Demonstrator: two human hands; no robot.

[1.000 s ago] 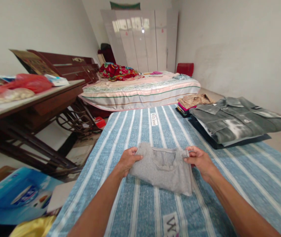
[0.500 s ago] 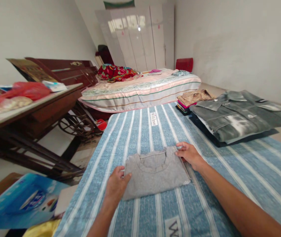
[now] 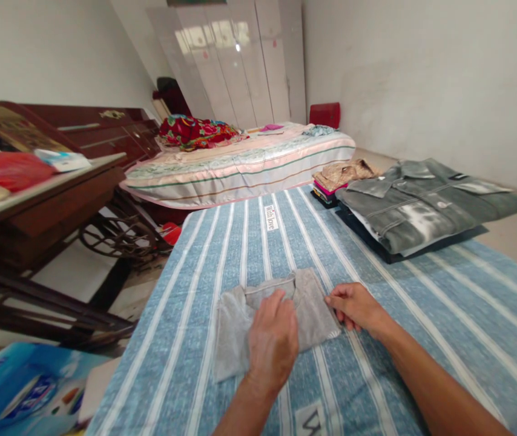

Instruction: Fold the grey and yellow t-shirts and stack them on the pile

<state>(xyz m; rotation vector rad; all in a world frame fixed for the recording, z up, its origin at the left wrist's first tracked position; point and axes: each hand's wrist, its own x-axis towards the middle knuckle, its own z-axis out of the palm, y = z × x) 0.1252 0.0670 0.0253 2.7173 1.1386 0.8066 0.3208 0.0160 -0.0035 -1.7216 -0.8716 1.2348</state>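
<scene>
A gray shirt [image 3: 315, 312] lies folded on the blue striped cloth [image 3: 181, 309] in front of me, its neck pointing away. My left hand [image 3: 274, 336] is over the middle of it, palm down, not gripping anything. My right hand [image 3: 356, 309] is at the shirt's right edge. Its thumb and fingers are close together, but I can't tell if they pinch the shirt. Farther off to the right is a big green-gray jacket [image 3: 435, 203], folded. A small pile of clothes [image 3: 342, 175] sits just beside it, with a tan one on top.
</scene>
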